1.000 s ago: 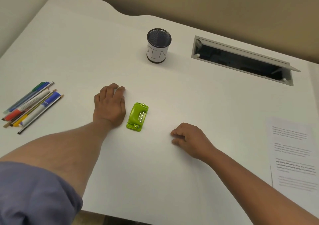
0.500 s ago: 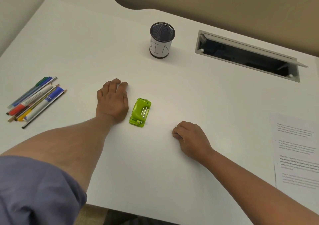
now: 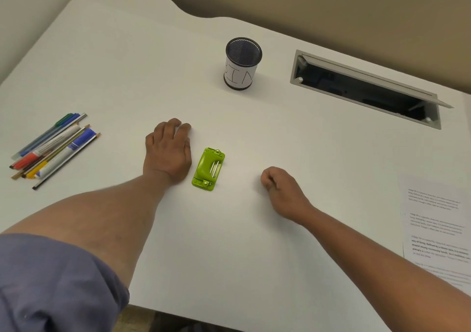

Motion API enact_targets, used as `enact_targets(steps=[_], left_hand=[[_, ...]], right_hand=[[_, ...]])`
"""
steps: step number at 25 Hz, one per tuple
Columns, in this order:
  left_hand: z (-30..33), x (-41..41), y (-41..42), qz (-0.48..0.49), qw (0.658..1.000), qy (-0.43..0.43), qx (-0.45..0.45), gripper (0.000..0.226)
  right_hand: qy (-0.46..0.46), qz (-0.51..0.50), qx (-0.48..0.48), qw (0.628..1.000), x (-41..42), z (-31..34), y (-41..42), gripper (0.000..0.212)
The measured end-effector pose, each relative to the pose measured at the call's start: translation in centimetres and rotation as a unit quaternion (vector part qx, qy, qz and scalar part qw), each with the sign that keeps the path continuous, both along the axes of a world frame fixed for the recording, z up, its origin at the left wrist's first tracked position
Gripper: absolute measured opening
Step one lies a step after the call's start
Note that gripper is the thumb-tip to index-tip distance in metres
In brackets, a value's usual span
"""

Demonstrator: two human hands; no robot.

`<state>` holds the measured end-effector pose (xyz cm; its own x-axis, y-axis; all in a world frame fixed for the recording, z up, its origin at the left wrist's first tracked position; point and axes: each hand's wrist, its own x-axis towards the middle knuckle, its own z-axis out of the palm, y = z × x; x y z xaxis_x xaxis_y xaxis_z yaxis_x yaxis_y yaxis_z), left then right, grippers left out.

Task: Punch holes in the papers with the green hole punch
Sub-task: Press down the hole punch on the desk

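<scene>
Near the middle of the white desk [image 3: 127, 59] lies the green hole punch [image 3: 208, 169], flat on the surface and not held by anybody. At 9 o'clock from it, just beside but not touching, the left hand [image 3: 167, 153] rests palm down with the fingers straight and close together. At about 3 o'clock from the punch, some way apart, the right hand [image 3: 283, 191] sits on the desk with its fingers curled under; nothing is seen in it. The papers [image 3: 435, 229], printed sheets, are far out at 3 o'clock by the right edge of the desk, well apart from the punch and from both hands. At 12 o'clock stands a mesh cup [image 3: 242, 64], and at 9 o'clock lies a bunch of pens [image 3: 51, 148]. By judgement the task is not yet begun: no sheet is in the punch, so fetching the papers, feeding them in and pressing are all left
</scene>
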<state>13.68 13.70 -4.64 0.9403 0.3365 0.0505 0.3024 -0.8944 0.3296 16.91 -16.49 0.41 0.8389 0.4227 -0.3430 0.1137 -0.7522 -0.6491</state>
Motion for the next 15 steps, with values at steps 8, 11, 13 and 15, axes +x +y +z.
enact_targets(steps=[8, 11, 13, 15], left_hand=[[0.2, 0.0, 0.1, 0.000, 1.000, 0.003, -0.002, 0.039], [0.3, 0.0, 0.0, 0.001, 1.000, 0.007, 0.001, 0.040], [0.3, -0.1, 0.1, 0.000, 1.000, 0.015, 0.001, 0.041], [0.4, 0.0, 0.1, 0.000, 1.000, 0.024, -0.001, 0.042]], right_hand=[[-0.040, -0.106, 0.162, 0.980, 10.0, 5.9, 7.5, 0.024], [-0.136, -0.094, 0.128, 0.978, 15.3, 8.2, 10.6, 0.017], [-0.194, -0.094, 0.074, 0.974, 18.4, 9.2, 12.3, 0.022], [-0.228, -0.093, 0.009, 0.969, 21.0, 9.5, 13.6, 0.027]])
